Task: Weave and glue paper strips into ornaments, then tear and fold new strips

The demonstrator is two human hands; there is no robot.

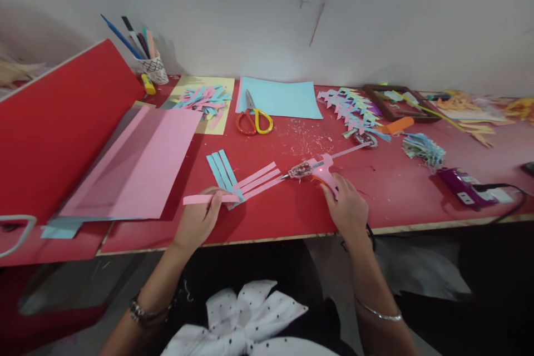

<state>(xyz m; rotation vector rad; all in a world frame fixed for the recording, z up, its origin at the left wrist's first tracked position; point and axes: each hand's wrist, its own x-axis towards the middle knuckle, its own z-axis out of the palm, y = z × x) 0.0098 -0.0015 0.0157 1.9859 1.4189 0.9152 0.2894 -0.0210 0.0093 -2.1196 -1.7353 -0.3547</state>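
My right hand [347, 206] is wrapped round the handle of a pink hot glue gun [323, 169] with a small red light on it. A glue stick [350, 149] pokes out of its back. The metal nozzle is at the right end of several pink paper strips [258, 179], which cross blue paper strips [224, 171] in a woven piece on the table. My left hand [202, 217] pinches another pink paper strip [211, 199] at the lower left of that weave. Whether the nozzle touches paper I cannot tell.
Red-and-yellow scissors [254, 117] lie by blue paper [283, 97]. Pink sheets [133, 161] lean at the left near a pen cup [153, 68]. Paper braids [348, 108], a framed tray [400, 101] and a purple power strip [465, 188] with a cable are at right.
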